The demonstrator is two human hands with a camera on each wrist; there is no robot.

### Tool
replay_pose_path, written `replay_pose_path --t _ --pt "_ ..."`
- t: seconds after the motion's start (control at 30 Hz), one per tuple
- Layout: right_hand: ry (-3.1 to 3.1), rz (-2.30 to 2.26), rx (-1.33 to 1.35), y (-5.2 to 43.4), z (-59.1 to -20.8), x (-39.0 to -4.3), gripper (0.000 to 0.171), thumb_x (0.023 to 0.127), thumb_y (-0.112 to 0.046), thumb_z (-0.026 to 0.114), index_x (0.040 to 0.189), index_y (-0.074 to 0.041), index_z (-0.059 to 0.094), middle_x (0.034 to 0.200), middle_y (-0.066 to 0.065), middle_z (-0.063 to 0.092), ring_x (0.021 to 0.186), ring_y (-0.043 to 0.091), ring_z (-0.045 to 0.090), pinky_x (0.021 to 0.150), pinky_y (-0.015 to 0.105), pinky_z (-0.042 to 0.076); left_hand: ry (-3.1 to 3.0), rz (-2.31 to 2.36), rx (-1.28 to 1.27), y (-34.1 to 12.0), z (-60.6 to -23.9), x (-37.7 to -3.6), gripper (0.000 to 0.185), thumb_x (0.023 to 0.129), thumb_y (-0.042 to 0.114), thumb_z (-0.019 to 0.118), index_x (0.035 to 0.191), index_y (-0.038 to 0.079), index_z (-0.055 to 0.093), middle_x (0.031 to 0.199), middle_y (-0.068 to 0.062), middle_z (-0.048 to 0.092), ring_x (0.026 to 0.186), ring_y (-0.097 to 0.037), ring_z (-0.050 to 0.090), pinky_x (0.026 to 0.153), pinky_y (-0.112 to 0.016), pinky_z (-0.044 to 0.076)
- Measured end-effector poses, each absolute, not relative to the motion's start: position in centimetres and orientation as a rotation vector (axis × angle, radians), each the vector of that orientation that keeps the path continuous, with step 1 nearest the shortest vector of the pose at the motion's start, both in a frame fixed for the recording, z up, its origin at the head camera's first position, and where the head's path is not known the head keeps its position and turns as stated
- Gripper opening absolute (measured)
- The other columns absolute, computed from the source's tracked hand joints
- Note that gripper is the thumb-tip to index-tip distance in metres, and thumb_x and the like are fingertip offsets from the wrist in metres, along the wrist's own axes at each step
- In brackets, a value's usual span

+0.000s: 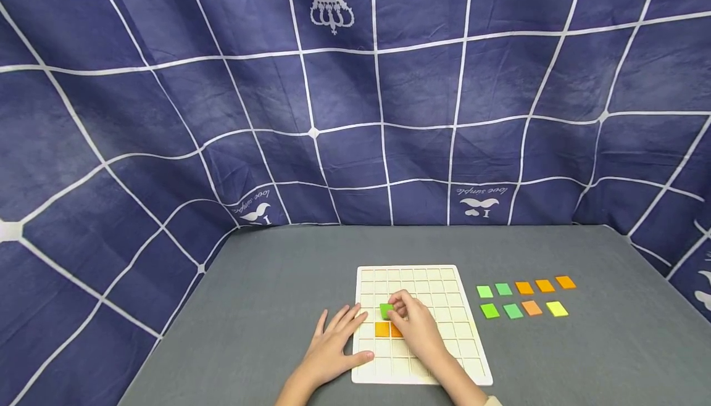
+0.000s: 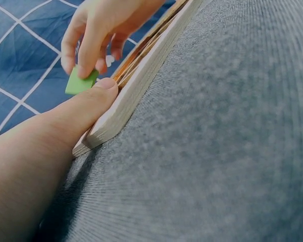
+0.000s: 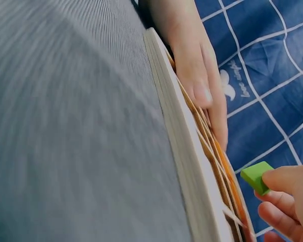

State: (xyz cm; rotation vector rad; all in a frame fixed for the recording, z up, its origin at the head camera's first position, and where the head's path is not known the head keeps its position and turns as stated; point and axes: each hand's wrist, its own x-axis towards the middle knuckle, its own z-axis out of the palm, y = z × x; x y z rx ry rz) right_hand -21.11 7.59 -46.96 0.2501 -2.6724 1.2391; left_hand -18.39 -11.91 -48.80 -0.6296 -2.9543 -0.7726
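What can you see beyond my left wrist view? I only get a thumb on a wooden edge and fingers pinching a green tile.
Observer: That edge belongs to a gridded wooden board lying on a grey table; the left hand rests flat at its left side.
Operator: Which hand pinches the green tile?
Observer: The right hand, holding the green tile over the board's left-middle cells.
Operator: Any tiles already on the board?
Observer: Yes, orange tiles sit just nearer the person than the green one.
Operator: Are spare tiles around?
Observer: Nine loose tiles lie in two rows right of the board: green, orange, one yellow.
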Motion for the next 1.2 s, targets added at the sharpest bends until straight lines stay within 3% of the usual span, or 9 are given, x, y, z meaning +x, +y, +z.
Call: replay_pose_path --t 0.63,1.2 --pt "-2.68 1.095 0.179 13.7 -45.6 -19.5 0.017 0.076 -0.014 0.071 0.084 -0.022 0.058 0.071 -0.012 0.054 0.068 -0.002 0.048 0.061 0.018 0.042 -2.937 -0.741 -0.667 -12.1 -49.1 -18.2 0.071 0.076 0.064 0.052 0.135 0.025 0.042 0.144 0.001 0.037 0.132 -0.029 0.034 0.105 -0.058 0.007" --pt "-2.634 0.894 0.056 21.4 -45.0 -18.2 0.019 0.078 -0.012 0.068 0.094 -0.015 0.06 0.076 -0.007 0.059 0.067 -0.008 0.045 0.057 0.018 0.04 -2.948 -0.743 -0.66 -12.1 -49.1 -18.6 0.072 0.076 0.065 0.051 0.136 0.025 0.041 0.146 0.003 0.035 0.134 -0.028 0.032 0.107 -0.058 0.005"
